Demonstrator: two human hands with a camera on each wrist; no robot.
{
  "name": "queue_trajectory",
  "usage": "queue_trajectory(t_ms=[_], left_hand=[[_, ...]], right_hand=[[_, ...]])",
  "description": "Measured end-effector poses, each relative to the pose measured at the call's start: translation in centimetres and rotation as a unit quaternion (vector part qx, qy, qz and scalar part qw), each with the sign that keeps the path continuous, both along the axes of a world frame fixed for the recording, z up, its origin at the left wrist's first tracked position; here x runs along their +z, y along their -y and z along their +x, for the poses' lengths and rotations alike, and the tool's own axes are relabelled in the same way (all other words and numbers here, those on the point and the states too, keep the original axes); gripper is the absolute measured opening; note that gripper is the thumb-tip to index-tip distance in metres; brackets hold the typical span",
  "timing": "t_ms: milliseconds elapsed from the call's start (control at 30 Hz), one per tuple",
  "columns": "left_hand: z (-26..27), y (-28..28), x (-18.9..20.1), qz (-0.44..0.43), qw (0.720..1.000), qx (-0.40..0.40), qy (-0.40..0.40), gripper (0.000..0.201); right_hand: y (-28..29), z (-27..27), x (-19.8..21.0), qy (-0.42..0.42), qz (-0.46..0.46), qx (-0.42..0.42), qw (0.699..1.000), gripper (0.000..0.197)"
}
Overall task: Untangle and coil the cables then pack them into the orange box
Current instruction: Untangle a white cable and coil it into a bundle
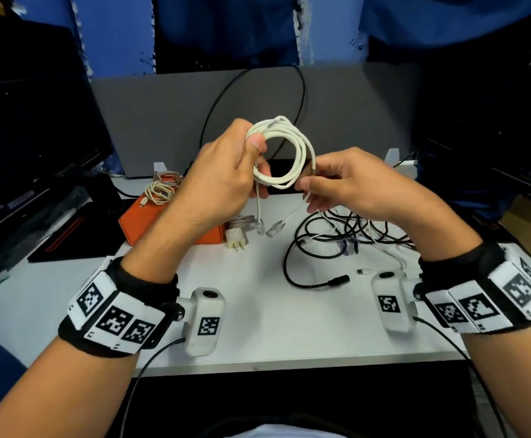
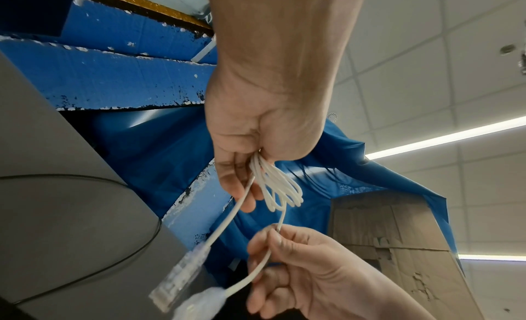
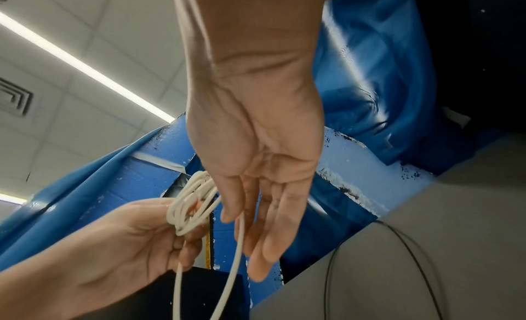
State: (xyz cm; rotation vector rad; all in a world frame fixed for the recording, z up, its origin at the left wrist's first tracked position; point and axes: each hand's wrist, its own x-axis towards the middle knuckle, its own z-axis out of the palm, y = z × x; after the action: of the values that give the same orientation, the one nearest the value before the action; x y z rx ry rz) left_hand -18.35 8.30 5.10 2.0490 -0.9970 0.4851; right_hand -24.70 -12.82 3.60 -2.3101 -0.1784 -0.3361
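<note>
Up above the table, the left hand grips a white cable wound into a round coil. Its thumb presses the loops against its curled fingers at the coil's left side. The right hand is just beside the coil, on its lower right. It pinches one strand of the same cable between its thumb and first finger, while its other fingers hang loose and nearly straight. Both ends of the white cable hang down below the hands, and each end has a clear plug. The two plugs dangle close together over the table.

Down on the table, the orange box sits to the left, partly hidden behind the left arm. A coiled beige cable lies at its far end, but I cannot tell if it is inside the box or on top of it. A white plug with metal pins lies just beside the box on the right. On the right side of the table, under the right hand, is a messy pile of black and white cables.
</note>
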Motion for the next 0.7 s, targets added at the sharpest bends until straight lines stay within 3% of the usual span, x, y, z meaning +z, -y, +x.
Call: queue_trajectory(t_ms=[133, 233, 333, 433, 567, 700], left_hand=[[0.0, -0.1, 0.2, -0.001, 1.0, 0.003, 0.01, 0.028], [-0.4, -0.1, 0.4, -0.002, 1.0, -0.013, 0.005, 0.028], [-0.9, 0.1, 0.5, 0.003, 1.0, -0.029, -0.001, 0.028], [-1.2, 0.3, 0.5, 0.001, 0.999, -0.032, 0.002, 0.028], [-1.2, 0.5, 0.2, -0.045, 0.999, -0.007, 0.006, 0.027], [-0.6, 0.9, -0.4, -0.073, 0.996, 0.033, 0.038, 0.027]], right_hand=[[-0.1, 0.4, 0.4, 0.062, 0.139, -0.05, 0.987, 0.013], [0.1, 0.5, 0.6, 0.15, 0.287, -0.063, 0.944, 0.012], [-0.3, 0.5, 0.6, 0.185, 0.378, -0.04, 0.906, 0.011], [-1.1, 0.7, 0.3, 0.164, 0.45, -0.015, 0.878, 0.013], [-3.2, 0.7, -0.4, 0.066, 0.524, 0.03, 0.849, 0.017], [-5.2, 0.3, -1.0, 0.009, 0.547, 0.06, 0.835, 0.026]])
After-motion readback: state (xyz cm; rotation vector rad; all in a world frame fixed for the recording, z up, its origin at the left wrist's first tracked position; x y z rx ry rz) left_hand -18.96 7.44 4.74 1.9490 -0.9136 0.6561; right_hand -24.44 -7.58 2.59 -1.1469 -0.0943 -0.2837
